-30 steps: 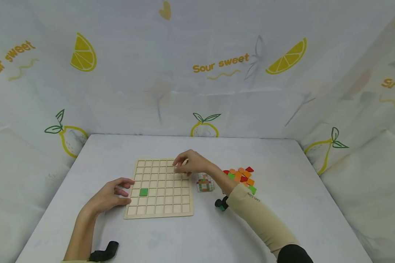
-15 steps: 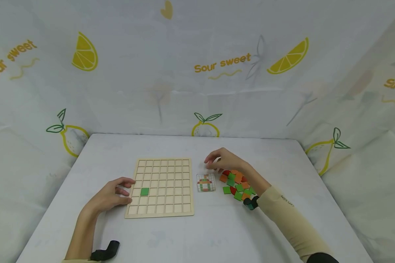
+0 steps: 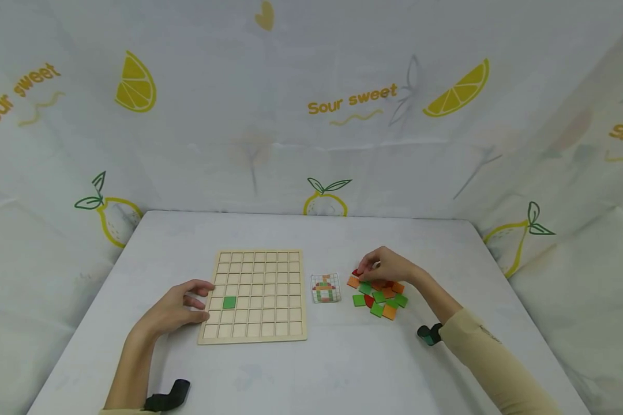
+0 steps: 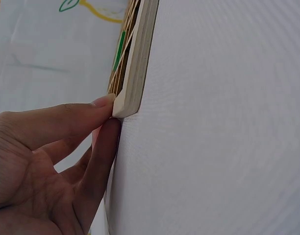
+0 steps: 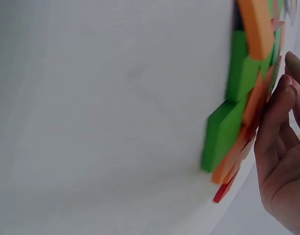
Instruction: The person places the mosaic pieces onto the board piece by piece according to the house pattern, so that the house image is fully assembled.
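Note:
In the head view the left hand [image 3: 171,308] touches the left edge of a wooden grid board [image 3: 303,300], thumb and fingers spread along the rim. One green square tile [image 3: 229,302] sits in a cell near the board's left side. The left wrist view has the thumb on the board's edge by a corner [image 4: 125,105]. Over a loose pile of tiles [image 3: 378,297] is the right hand [image 3: 389,265], fingers bent, fingertips at a red tile [image 3: 356,272] and its neighbours. No tile shows between its fingertips, though the hand partly hides the pile's far side.
A small card [image 3: 325,288] with a coloured pattern on a grid lies between board and pile. The pile mixes green, orange [image 5: 258,29] and red tiles, some overlapping. White table [image 3: 342,369] surrounds them; a lemon-print cloth [image 3: 213,115] hangs behind.
The right hand has moved right from above the board's far right corner, past the card, and down to the tile pile. The left hand stays at the board's left edge.

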Demonstrator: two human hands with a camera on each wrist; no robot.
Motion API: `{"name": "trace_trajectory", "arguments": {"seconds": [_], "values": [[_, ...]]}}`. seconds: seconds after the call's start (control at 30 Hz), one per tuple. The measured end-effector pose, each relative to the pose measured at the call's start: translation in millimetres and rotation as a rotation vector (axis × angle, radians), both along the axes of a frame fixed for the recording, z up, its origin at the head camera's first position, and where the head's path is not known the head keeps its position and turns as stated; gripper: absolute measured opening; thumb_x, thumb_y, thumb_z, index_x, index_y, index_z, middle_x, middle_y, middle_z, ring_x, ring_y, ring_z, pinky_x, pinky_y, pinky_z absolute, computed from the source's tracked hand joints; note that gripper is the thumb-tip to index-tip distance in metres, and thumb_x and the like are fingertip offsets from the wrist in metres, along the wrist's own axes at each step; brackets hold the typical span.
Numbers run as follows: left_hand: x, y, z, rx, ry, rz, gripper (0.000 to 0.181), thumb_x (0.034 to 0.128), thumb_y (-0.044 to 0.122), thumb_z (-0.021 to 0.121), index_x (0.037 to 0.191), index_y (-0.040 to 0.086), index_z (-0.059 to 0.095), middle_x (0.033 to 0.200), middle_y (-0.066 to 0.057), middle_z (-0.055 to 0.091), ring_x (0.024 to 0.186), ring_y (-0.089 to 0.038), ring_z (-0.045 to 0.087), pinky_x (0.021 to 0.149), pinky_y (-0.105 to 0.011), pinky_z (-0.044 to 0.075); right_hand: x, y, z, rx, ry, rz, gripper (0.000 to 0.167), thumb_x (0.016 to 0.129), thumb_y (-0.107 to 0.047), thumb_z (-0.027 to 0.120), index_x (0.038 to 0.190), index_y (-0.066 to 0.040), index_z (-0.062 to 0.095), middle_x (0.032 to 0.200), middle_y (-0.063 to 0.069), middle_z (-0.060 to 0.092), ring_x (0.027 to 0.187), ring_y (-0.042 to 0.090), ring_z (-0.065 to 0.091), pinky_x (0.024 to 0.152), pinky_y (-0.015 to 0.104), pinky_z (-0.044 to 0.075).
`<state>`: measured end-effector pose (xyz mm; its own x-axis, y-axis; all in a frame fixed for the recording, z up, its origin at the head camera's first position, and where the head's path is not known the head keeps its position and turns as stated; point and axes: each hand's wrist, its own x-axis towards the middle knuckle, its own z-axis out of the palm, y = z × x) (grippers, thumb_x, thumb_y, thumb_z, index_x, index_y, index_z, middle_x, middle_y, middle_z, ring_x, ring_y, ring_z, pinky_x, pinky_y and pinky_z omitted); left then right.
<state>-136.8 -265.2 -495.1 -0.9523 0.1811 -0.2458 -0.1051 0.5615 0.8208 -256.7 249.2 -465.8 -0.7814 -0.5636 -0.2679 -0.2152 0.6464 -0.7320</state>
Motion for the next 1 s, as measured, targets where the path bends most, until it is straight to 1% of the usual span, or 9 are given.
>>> {"name": "trace_trajectory", "arguments": {"seconds": [0.1, 0.17, 0.27, 0.47, 0.57, 0.7, 0.83, 1.0], "values": [[-0.4, 0.4, 0.4, -0.004, 0.002, -0.004, 0.065, 0.0793, 0.006, 0.083, 0.139, 0.008, 0.057, 0.131, -0.017, 0.056, 0.099, -0.02, 0.061, 0.077, -0.03, 0.05, 3.0, 8, -1.7, -0.001, -0.002, -0.007, 0.015, 0.092, -0.012, 0.075, 0.101, 0.0, 0.073, 0.088, 0.012, 0.068, 0.075, 0.018, 0.058, 0.067, 0.023, 0.052], [-0.5, 0.9, 0.6, -0.006, -0.001, -0.003, 0.065, 0.0792, 0.006, 0.083, 0.139, 0.008, 0.057, 0.131, -0.017, 0.056, 0.099, -0.021, 0.061, 0.078, -0.03, 0.05, 4.5, 13, -2.8, -0.001, -0.009, -0.021, 0.016, 0.092, -0.012, 0.075, 0.102, 0.0, 0.073, 0.086, 0.013, 0.066, 0.073, 0.017, 0.057, 0.064, 0.023, 0.051], [0.0, 1.0, 1.1, -0.008, -0.001, -0.005, 0.065, 0.0792, 0.006, 0.083, 0.139, 0.008, 0.057, 0.131, -0.017, 0.056, 0.099, -0.02, 0.061, 0.078, -0.03, 0.051, 5.6, 17, -4.0, 0.001, -0.017, -0.034, 0.019, 0.09, -0.011, 0.077, 0.105, -0.001, 0.072, 0.085, 0.012, 0.064, 0.072, 0.016, 0.056, 0.064, 0.024, 0.051], [0.7, 0.6, 2.5, 0.002, 0.001, -0.011, 0.065, 0.0795, 0.006, 0.083, 0.139, 0.007, 0.057, 0.131, -0.018, 0.055, 0.099, -0.021, 0.061, 0.078, -0.03, 0.051, 5.4, 18, -5.9, 0.016, -0.024, -0.051, 0.026, 0.088, -0.014, 0.08, 0.11, -0.005, 0.072, 0.087, 0.006, 0.062, 0.074, 0.015, 0.056, 0.065, 0.023, 0.051], [0.6, 0.8, 2.7, 0.005, 0.001, -0.015, 0.065, 0.0795, 0.007, 0.083, 0.139, 0.007, 0.057, 0.131, -0.018, 0.055, 0.099, -0.021, 0.061, 0.078, -0.03, 0.051, 5.9, 18, -5.4, 0.027, -0.014, -0.058, 0.026, 0.088, -0.015, 0.08, 0.112, -0.006, 0.072, 0.086, 0.005, 0.061, 0.071, 0.016, 0.056, 0.063, 0.024, 0.052], [0.3, 1.1, 2.5, 0.007, 0.0, -0.013, 0.065, 0.0791, 0.006, 0.083, 0.138, 0.007, 0.057, 0.131, -0.018, 0.055, 0.099, -0.021, 0.061, 0.078, -0.03, 0.051, 7.0, 17, -4.4, 0.027, 0.008, -0.068, 0.027, 0.09, -0.016, 0.078, 0.114, -0.005, 0.072, 0.083, 0.006, 0.058, 0.064, 0.016, 0.056, 0.058, 0.026, 0.052], [0.0, 0.9, 1.8, 0.004, -0.001, -0.013, 0.064, 0.079, 0.006, 0.083, 0.138, 0.008, 0.057, 0.131, -0.018, 0.055, 0.099, -0.021, 0.061, 0.078, -0.03, 0.051, 8.2, 15, -4.5, 0.018, 0.006, -0.082, 0.027, 0.091, -0.018, 0.078, 0.114, -0.006, 0.073, 0.08, 0.005, 0.056, 0.06, 0.017, 0.056, 0.056, 0.027, 0.052], [-0.5, 0.0, 1.3, -0.005, -0.003, -0.013, 0.064, 0.0792, 0.007, 0.083, 0.138, 0.009, 0.057, 0.131, -0.017, 0.055, 0.099, -0.02, 0.062, 0.079, -0.029, 0.051, 6.9, 13, -5.1, 0.014, -0.003, -0.077, 0.028, 0.09, -0.017, 0.078, 0.115, -0.006, 0.072, 0.078, 0.004, 0.054, 0.059, 0.019, 0.055, 0.056, 0.026, 0.051]]}}
